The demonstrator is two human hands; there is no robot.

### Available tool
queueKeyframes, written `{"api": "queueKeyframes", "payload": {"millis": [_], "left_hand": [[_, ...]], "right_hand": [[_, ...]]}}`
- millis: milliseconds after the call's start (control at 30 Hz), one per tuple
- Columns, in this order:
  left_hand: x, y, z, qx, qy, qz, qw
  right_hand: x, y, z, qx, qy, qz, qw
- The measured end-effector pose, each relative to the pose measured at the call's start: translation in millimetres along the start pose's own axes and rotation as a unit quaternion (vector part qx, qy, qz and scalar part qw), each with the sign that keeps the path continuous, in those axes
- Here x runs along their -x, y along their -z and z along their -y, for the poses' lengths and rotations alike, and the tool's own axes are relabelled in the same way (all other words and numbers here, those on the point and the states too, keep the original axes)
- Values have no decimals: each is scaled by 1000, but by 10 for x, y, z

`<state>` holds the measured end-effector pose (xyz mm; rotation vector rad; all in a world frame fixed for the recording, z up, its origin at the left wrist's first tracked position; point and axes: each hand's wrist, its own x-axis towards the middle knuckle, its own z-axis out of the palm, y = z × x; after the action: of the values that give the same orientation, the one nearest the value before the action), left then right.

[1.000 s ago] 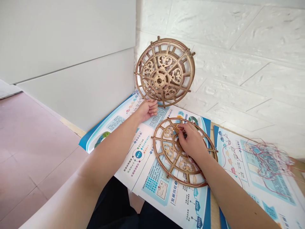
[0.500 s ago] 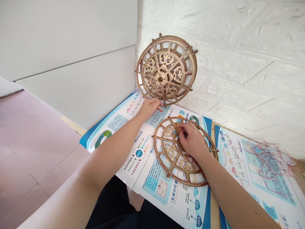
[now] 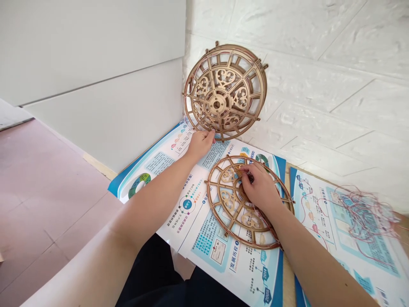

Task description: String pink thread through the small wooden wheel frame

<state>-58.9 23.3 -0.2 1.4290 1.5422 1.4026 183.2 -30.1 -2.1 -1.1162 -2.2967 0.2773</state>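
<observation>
An ornate wooden wheel [image 3: 217, 105] with spokes and scroll cut-outs leans upright against the white wall. At its lower rim my left hand [image 3: 202, 143] is closed, fingers curled and thumb pressed in; what lies between them is hidden. A second wooden wheel [image 3: 233, 215], edged with reddish wire, lies on the printed sheets. Over its hub rests my right hand [image 3: 259, 184], thumb and forefinger pinched together. A thin bit sticks out at those fingertips, too small to name. The forearm and hand cover the right part of this wheel.
Printed posters [image 3: 153, 162] cover the wooden board beneath. To the right lies a loose tangle of thin red and clear wire [image 3: 367, 213] on another sheet. A grey panel [image 3: 128, 111] rises at the left, and a white brick-pattern wall [image 3: 319, 85] stands behind.
My left hand's fingers have curled from loosely spread to closed at the upright wheel's rim. My right hand keeps its pinch over the flat wheel. The view has shifted slightly.
</observation>
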Motion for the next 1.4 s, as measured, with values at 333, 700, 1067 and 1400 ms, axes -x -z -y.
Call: {"api": "queueKeyframes", "payload": {"millis": [333,700,1067,1400], "left_hand": [[14,18,9,57,43,-37,997],[-19,47,53,30,126,35,991],[-2,21,-10,34,85,11,996],[-55,-10,51,57,62,-36,996]], "right_hand": [[23,79,-98,-169,-101,-100,975],[4,153,80,-261,63,99,958],[21,80,105,-209,129,94,965],[47,41,75,-171,158,60,971]]}}
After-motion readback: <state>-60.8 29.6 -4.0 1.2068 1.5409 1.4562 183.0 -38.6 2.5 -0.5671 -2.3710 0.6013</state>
